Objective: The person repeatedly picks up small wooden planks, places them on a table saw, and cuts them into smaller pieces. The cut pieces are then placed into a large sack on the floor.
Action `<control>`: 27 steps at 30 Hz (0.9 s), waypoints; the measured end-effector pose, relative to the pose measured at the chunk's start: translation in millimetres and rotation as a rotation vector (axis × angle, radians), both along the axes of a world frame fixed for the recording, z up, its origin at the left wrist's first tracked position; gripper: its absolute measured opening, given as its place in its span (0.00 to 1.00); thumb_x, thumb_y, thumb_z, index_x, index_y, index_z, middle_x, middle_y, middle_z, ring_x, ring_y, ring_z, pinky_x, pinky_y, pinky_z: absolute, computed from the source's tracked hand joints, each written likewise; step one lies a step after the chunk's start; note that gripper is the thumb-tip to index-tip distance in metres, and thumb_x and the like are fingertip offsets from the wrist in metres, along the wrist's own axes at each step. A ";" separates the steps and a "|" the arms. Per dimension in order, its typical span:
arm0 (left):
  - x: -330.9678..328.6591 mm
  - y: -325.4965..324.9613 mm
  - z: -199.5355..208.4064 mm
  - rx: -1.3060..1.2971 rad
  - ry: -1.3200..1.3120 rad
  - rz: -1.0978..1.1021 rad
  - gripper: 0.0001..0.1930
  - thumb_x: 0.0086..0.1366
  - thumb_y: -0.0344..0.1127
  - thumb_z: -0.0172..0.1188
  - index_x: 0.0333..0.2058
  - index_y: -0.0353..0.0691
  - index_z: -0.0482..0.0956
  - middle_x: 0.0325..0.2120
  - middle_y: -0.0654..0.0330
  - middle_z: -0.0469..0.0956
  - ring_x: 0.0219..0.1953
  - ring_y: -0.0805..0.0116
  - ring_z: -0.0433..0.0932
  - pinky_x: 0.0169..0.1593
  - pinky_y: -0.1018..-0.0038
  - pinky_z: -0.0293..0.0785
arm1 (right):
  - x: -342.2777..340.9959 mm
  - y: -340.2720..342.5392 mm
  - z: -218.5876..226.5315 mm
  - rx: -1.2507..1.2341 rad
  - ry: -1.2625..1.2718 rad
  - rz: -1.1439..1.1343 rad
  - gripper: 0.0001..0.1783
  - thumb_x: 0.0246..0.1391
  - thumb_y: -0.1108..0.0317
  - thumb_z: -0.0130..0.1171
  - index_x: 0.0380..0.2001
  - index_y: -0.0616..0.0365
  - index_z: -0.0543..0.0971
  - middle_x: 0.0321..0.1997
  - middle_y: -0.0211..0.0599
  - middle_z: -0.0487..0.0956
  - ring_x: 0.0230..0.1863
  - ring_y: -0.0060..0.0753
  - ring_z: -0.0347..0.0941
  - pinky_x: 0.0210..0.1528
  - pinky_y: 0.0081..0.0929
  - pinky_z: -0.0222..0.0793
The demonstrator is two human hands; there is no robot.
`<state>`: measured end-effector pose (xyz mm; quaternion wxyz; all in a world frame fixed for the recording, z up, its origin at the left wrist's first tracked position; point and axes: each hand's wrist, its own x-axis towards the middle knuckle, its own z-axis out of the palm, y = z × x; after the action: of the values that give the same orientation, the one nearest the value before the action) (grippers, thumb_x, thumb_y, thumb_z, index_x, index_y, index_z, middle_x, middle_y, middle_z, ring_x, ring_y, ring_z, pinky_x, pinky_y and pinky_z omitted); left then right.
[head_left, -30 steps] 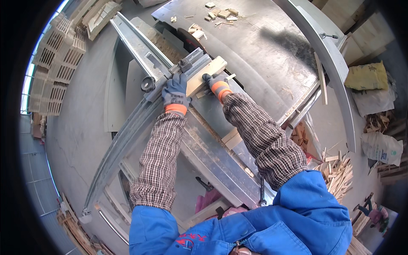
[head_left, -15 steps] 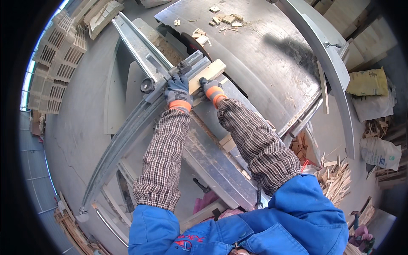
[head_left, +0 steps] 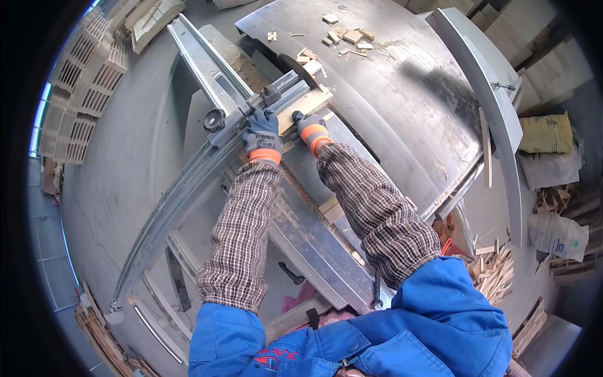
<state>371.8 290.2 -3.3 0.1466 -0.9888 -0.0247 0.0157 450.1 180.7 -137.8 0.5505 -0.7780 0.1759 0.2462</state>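
A short pale wooden board [head_left: 309,104] lies along the metal fence [head_left: 230,129] of a table saw, its far end beside the dark round saw blade [head_left: 296,69]. My left hand [head_left: 262,133], in a grey glove with an orange cuff, is closed over the board's near end where it meets the fence. Its fingertips are bent beside the clamp block [head_left: 269,95]. At the board's right side my right hand [head_left: 308,127], gloved the same way, presses with fingers curled against the wood. Some of its fingers are hidden.
The broad saw table [head_left: 402,113] carries several offcuts [head_left: 349,35] and sawdust. A curved grey guard beam [head_left: 480,81] spans the right side. Wood scraps [head_left: 493,273] and sacks [head_left: 556,235] lie beyond it. Pallets [head_left: 88,81] stand at the far left.
The fence, the board and both hands have slid slightly relative to the saw table, the board's far end now closer beside the blade. The view has shifted a little. Both hands keep their hold.
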 end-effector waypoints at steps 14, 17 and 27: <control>2.5 26.6 -20.8 -0.180 0.143 0.074 0.50 0.54 0.51 0.70 0.71 0.55 0.50 0.67 0.57 0.55 0.69 0.56 0.57 0.63 0.55 0.65 | -27.6 -3.1 50.4 0.065 -0.117 -0.073 0.29 0.60 0.41 0.55 0.31 0.60 0.83 0.23 0.40 0.83 0.19 0.35 0.78 0.24 0.34 0.74; -0.5 27.1 -22.3 -0.223 0.126 0.031 0.48 0.55 0.50 0.69 0.70 0.60 0.50 0.67 0.61 0.55 0.67 0.58 0.59 0.61 0.58 0.67 | -22.3 -20.3 22.1 -0.036 -0.187 -0.072 0.27 0.60 0.43 0.56 0.34 0.60 0.83 0.24 0.41 0.83 0.19 0.35 0.78 0.24 0.34 0.75; 2.5 141.2 -152.0 -0.919 -0.248 0.258 0.31 0.62 0.62 0.56 0.57 0.52 0.65 0.44 0.49 0.80 0.50 0.47 0.79 0.51 0.59 0.73 | -100.5 -175.6 48.3 0.666 0.377 -0.108 0.09 0.64 0.63 0.54 0.33 0.55 0.78 0.19 0.26 0.72 0.15 0.23 0.65 0.15 0.25 0.63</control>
<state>374.3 431.4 -155.3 -0.3120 -0.9345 -0.1545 -0.0747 349.5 5.1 -89.4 0.7433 -0.4872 0.2253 0.3992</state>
